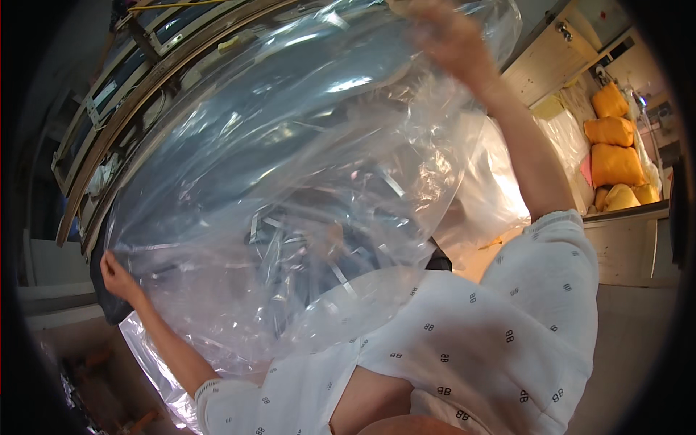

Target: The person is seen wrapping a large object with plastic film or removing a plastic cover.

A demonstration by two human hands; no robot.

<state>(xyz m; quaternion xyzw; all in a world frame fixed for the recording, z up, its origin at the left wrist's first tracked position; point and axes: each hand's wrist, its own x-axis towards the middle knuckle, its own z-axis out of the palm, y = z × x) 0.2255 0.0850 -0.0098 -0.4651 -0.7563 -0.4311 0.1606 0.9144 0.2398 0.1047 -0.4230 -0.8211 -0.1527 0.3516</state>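
A large, wrinkled clear plastic sheet or bag (290, 138) spreads before me, billowing up at the far side. Its left edge is pinched between the fingers of my left hand (119, 279), beside a dark cloth corner (105, 301). My right hand (453, 47) is raised at the far right, against the upper part of the plastic. Motion smears its fingers, so its grip is unclear. Through the film show dark folded cloth (290, 254) and several pale strips (341, 279); whether these lie inside or under the plastic I cannot tell.
Along the far left runs a curved-looking wooden rail (138, 94) with metal fittings. Stacked orange bundles (616, 163) sit on a shelf at the right, near a pale door or cabinet panel (551, 54). More crumpled clear plastic (500, 174) lies below my right forearm.
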